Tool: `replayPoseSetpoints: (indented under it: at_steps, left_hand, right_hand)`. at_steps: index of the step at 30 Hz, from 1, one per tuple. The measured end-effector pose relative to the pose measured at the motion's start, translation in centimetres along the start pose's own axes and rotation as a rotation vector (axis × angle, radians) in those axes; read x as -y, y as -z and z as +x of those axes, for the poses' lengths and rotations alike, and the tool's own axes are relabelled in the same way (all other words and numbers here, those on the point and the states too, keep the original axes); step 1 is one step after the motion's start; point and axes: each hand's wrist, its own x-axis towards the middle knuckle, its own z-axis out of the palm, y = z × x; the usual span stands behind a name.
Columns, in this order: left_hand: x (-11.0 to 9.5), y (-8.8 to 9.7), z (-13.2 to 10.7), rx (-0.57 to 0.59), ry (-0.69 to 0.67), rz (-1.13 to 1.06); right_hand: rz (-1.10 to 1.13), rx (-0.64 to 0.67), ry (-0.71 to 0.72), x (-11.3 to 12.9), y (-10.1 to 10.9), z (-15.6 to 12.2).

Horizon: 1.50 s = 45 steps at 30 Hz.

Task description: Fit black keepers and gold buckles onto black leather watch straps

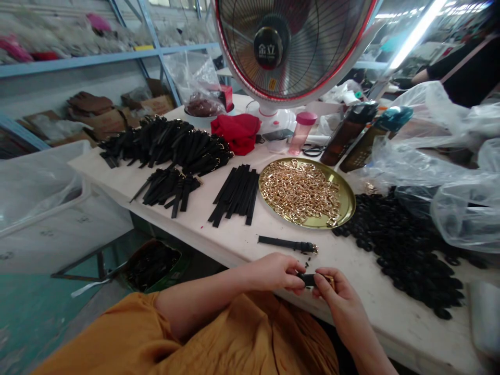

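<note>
My left hand and my right hand meet at the table's near edge, both pinched on a short black strap. A gold buckle shows at the right hand's fingertips. Just beyond them a finished black strap with a gold buckle lies flat on the table. A round gold tray heaped with gold buckles sits behind it. Loose black straps lie in a row left of the tray.
Piles of black straps cover the far left of the white table. A heap of small black loops lies right, under clear plastic bags. A fan, red cloth, pink bottle and scissors stand at the back.
</note>
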Motion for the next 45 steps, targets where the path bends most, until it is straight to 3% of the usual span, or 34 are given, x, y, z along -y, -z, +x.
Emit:
replayPoseSetpoints:
  at_steps: [4, 9, 17, 25, 32, 38, 41, 45]
  left_hand:
    - [0.4, -0.1, 0.3, -0.015, 0.078, 0.010]
    - [0.3, -0.2, 0.9, -0.042, 0.000, 0.107]
    - [0.5, 1.5, 1.2, -0.005, 0.139, -0.204]
    - [1.0, 1.0, 1.9, -0.043, 0.134, -0.259]
    - [1.1, 1.9, 2.5, -0.024, 0.134, -0.341]
    - [1.5, 0.9, 2.8, -0.001, 0.119, -0.452]
    - [1.4, 1.0, 2.8, 0.019, 0.087, -0.385]
    - [0.7, 2.4, 2.6, -0.003, 0.067, -0.209]
  right_hand:
    - [-0.036, -0.024, 0.040, -0.1, -0.8, 0.1]
    - [-0.006, 0.021, 0.028, 0.2, -0.5, 0.4]
    - [-0.061, -0.056, 0.052, 0.0, -0.1, 1.5]
    - [-0.075, -0.071, 0.070, 0.6, -0.6, 1.8]
    - [-0.129, -0.084, 0.113, 0.8, -0.3, 2.4]
    - [-0.091, -0.114, 0.084, 0.6, -1.1, 2.0]
    - [-0.074, -0.049, 0.054, 1.0, -1.1, 2.0]
    - [-0.143, -0.015, 0.095, 1.5, -0.5, 2.5]
